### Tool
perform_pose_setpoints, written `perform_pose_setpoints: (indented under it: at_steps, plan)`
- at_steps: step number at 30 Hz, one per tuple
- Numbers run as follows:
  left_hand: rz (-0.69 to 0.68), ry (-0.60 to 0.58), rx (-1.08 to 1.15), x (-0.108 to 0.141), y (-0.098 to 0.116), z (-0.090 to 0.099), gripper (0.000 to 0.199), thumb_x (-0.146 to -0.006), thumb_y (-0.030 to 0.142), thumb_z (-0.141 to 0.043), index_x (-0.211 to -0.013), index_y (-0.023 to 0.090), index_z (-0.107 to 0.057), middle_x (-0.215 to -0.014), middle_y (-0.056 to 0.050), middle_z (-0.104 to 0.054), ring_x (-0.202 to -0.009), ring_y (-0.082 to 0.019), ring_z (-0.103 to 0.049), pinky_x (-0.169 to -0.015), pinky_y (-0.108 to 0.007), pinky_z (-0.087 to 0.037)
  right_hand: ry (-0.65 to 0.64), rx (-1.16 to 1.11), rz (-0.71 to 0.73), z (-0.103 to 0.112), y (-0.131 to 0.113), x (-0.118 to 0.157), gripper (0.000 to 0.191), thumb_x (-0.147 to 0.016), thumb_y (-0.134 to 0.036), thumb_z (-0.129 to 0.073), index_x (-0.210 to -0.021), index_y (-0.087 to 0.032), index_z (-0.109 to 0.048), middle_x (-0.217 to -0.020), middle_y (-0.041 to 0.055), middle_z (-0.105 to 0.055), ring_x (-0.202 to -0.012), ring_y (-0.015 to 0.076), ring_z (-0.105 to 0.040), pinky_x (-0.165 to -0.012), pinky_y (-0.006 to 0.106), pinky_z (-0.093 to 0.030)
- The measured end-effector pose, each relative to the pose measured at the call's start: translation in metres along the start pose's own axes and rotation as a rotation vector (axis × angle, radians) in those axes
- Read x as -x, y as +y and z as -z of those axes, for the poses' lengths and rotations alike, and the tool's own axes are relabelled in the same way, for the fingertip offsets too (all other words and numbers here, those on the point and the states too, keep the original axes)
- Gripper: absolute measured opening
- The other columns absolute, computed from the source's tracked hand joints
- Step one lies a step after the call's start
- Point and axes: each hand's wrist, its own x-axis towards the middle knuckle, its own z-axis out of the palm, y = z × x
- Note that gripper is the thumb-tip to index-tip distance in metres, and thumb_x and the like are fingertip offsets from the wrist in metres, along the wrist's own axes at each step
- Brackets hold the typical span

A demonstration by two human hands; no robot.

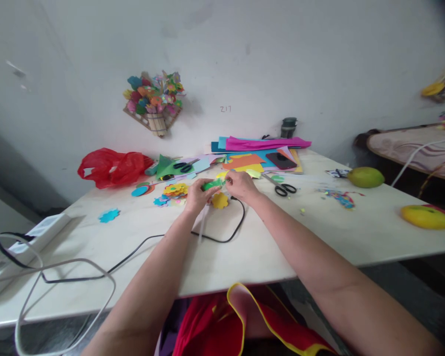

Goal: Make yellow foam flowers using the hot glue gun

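My left hand (pixel 197 197) is closed around a green glue gun (pixel 212 185) above the middle of the white table (pixel 267 242). At the gun's tip, the fingers of my right hand (pixel 241 185) are pinched together; what they hold is too small to make out. A yellow paper flower (pixel 220 200) lies just below my hands. Stacked yellow flowers (pixel 176 189) and small blue ones sit left of my left hand. From beneath the gun, a black cable (pixel 232 241) loops across the table, and a pale stick hangs by my left hand.
Scissors (pixel 285 189) lie right of my right hand. Coloured sheets (pixel 244 161), a phone (pixel 281 160) and a red bag (pixel 114 167) are at the back. A power strip (pixel 40 232) with looping cables is at left, mangoes (pixel 366 177) at right.
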Motion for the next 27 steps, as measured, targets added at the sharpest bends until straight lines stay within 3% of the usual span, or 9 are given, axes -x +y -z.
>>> perform_pose_setpoints:
  at_steps: [5, 10, 12, 18, 22, 27]
  plan:
    - [0.018, 0.003, 0.042, 0.000, 0.002, 0.001, 0.048, -0.056, 0.043, -0.075, -0.090, 0.012, -0.061, -0.040, 0.006, -0.047, -0.031, -0.007, -0.043, -0.032, -0.018, -0.034, 0.100, -0.257, -0.144, -0.004, 0.016, -0.005, 0.025, -0.066, -0.006, -0.048, -0.079, -0.017, -0.066, -0.076, 0.0053, -0.067, -0.074, 0.0191, -0.059, -0.073, 0.030, -0.044]
    - [0.043, 0.061, 0.107, -0.001, 0.003, 0.003, 0.051, -0.055, 0.042, -0.075, -0.093, 0.011, -0.061, -0.044, 0.005, -0.050, -0.035, -0.007, -0.046, -0.035, -0.019, -0.037, 0.047, -0.874, -0.536, -0.003, 0.025, -0.013, 0.020, -0.070, -0.003, -0.047, -0.074, -0.016, -0.061, -0.062, 0.0000, -0.061, -0.051, 0.0102, -0.055, -0.053, 0.024, -0.048]
    - [0.045, 0.063, 0.137, -0.001, 0.003, 0.003, 0.052, -0.055, 0.041, -0.075, -0.095, 0.011, -0.060, -0.049, 0.004, -0.053, -0.038, -0.007, -0.048, -0.039, -0.019, -0.040, 0.000, -1.039, -0.611, 0.001, 0.023, -0.013, 0.019, -0.071, -0.001, -0.048, -0.075, -0.015, -0.060, -0.061, -0.0006, -0.060, -0.046, 0.0080, -0.054, -0.048, 0.022, -0.048]
    - [0.027, 0.062, 0.194, -0.002, -0.002, 0.003, 0.056, -0.055, 0.040, -0.075, -0.100, 0.012, -0.059, -0.060, 0.003, -0.057, -0.047, -0.007, -0.052, -0.047, -0.021, -0.047, -0.145, -1.239, -0.521, 0.008, 0.013, -0.009, 0.006, -0.074, -0.012, -0.060, -0.069, -0.013, -0.059, -0.061, 0.0007, -0.061, -0.045, 0.0069, -0.053, -0.048, 0.023, -0.051]
    - [-0.023, 0.058, 0.137, -0.004, -0.006, 0.003, 0.055, -0.056, 0.038, -0.074, -0.102, 0.013, -0.060, -0.071, 0.000, -0.059, -0.055, -0.008, -0.055, -0.053, -0.023, -0.051, -0.199, -1.309, -0.462, 0.009, 0.014, -0.006, 0.014, -0.072, -0.023, -0.066, -0.068, -0.012, -0.059, -0.064, 0.0026, -0.064, -0.045, 0.0072, -0.054, -0.046, 0.022, -0.050]
    - [-0.060, 0.051, 0.077, -0.005, -0.008, 0.004, 0.052, -0.057, 0.037, -0.074, -0.102, 0.015, -0.061, -0.077, -0.002, -0.060, -0.056, -0.008, -0.055, -0.055, -0.023, -0.051, -0.215, -1.381, -0.512, 0.009, 0.017, -0.005, 0.008, -0.072, -0.016, -0.063, -0.070, -0.013, -0.056, -0.064, 0.0040, -0.065, -0.048, 0.0096, -0.057, -0.049, 0.024, -0.052]
